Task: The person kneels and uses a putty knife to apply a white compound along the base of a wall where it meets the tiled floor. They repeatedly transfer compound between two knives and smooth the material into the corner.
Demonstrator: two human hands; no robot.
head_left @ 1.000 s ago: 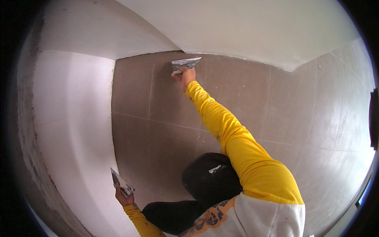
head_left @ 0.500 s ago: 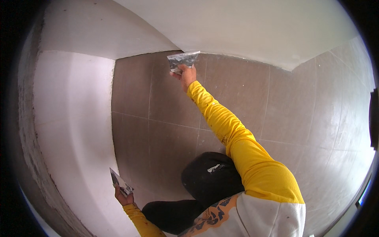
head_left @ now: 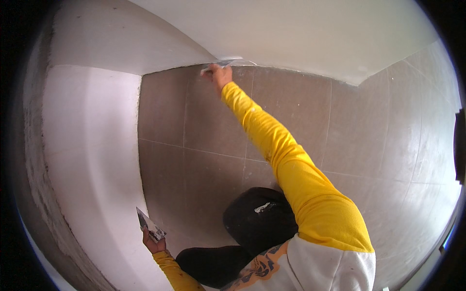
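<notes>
Far in front of me, my right hand (head_left: 219,75) grips a wide metal scraper (head_left: 225,63) at the foot of the upper white wall (head_left: 306,34), by the kink where it meets the tiled floor. The blade is seen nearly edge-on, partly behind my fingers; whether it touches the wall is hard to tell. Low on the left, my left hand (head_left: 153,240) holds a second metal blade (head_left: 148,223) with grey-white residue on it, beside the white left wall (head_left: 90,145).
Grey-brown square tiles (head_left: 213,126) cover the floor, with light joints between them. My bent dark-clad knee (head_left: 247,216) is at lower middle. A rough, stained strip (head_left: 36,145) runs along the far left. At the right rim sits a dark narrow shape (head_left: 458,145).
My right hand and scraper have moved up and slightly left to the wall base, and the blade has tilted from broad face to nearly edge-on. My left hand is almost unmoved.
</notes>
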